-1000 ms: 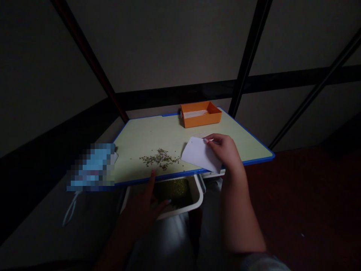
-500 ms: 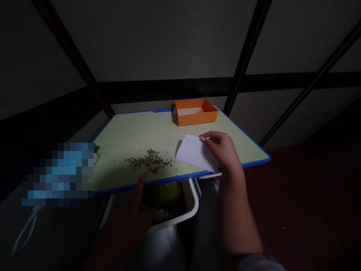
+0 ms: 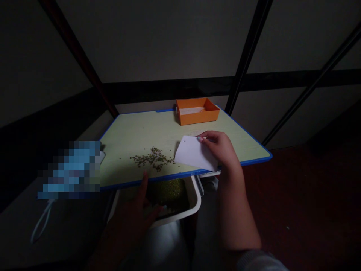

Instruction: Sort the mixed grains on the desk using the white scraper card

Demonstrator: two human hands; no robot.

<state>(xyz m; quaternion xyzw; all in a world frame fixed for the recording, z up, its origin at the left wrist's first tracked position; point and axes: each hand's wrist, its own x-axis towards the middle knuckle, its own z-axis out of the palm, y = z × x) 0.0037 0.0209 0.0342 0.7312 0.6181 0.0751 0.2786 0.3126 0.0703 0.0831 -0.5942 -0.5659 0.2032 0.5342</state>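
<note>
My right hand pinches the top edge of a thin white scraper with a small hole near one corner. The scraper is tilted, its lower edge down at the tabletop. Just left of it lies a loose scatter of small dark grains, some close to its edge. Over a white bin below the table's front edge is my left hand, in shadow. Its fingers are spread and hold nothing visible; the index finger points up at the table edge. Inside the bin lie greenish-yellow grains.
An orange open box with pale contents stands at the back right of the table. A pixelated blue object with a looped cord is at the left edge. Panelled walls rise behind.
The view has shifted slightly, so the table, grains and bin appear a little further right. Relative to the grains, the scraper has come slightly left, closer to them. My left hand keeps its spread pose.
</note>
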